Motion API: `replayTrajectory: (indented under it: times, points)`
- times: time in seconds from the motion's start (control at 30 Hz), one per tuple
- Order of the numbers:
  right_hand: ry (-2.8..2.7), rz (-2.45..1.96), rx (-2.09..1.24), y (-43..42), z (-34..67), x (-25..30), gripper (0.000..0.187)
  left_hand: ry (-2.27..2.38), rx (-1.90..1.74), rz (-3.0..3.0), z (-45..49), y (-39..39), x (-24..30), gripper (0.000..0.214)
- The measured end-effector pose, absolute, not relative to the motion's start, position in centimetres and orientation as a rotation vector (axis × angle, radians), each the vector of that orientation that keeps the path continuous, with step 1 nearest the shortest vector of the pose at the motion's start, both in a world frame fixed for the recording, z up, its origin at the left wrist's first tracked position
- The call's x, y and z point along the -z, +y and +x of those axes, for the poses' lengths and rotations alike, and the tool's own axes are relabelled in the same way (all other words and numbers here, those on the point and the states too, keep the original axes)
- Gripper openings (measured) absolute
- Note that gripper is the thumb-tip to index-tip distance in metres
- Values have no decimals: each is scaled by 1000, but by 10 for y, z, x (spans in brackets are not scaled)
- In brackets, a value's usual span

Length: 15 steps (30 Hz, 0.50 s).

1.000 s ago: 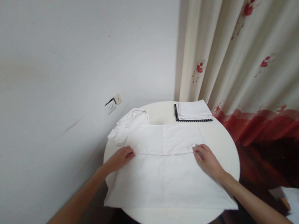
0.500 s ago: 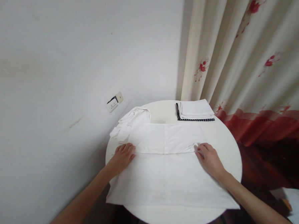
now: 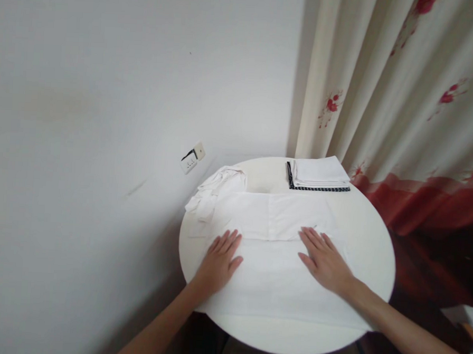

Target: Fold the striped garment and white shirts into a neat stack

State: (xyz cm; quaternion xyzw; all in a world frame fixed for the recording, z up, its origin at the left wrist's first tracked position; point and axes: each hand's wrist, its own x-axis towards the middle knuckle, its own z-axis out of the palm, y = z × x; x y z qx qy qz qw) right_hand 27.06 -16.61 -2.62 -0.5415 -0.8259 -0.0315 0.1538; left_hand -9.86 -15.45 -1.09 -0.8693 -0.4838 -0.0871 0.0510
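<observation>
A white cloth garment (image 3: 266,284) lies spread on the round white table (image 3: 291,341), its far part folded over toward me so that an edge runs across the middle. My left hand (image 3: 220,258) rests flat on the left side of the cloth, fingers stretched out at that folded edge. On the right side my right hand (image 3: 323,258) lies flat too, fingertips on the folded layer and thumb apart. Neither hand grips anything. Bunched white fabric (image 3: 220,189) sits at the far left, by the wall; whether it joins the garment I cannot tell.
A folded white cloth (image 3: 320,171) lies on a black patterned item (image 3: 319,188) at the table's far right. A wall with a socket (image 3: 189,163) borders the left side. A floral curtain (image 3: 367,99) hangs behind to the right.
Both hands have let go of the fold's edge, moved inward a little and flattened onto the cloth. The whole view has shifted slightly, so the table appears further right.
</observation>
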Motion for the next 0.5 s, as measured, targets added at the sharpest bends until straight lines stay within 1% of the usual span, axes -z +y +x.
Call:
replayTrajectory:
  times: [0.13,0.27,0.37,0.5]
  points:
    - [-2249,-1739,144,-170,337,37,60,-1588,272,-2523,-154,-154,24,62]
    - [-2130,-1788,65,-191,367,32,58,-1600,339,-2507,-171,-165,18,66]
    - [-2118,-1662,-51,-221,364,12,59,-1474,306,-2699,-168,-187,-1,68]
    - [-2355,-1411,-353,-271,353,-10,68,-1244,91,-2968,-172,-218,-17,81]
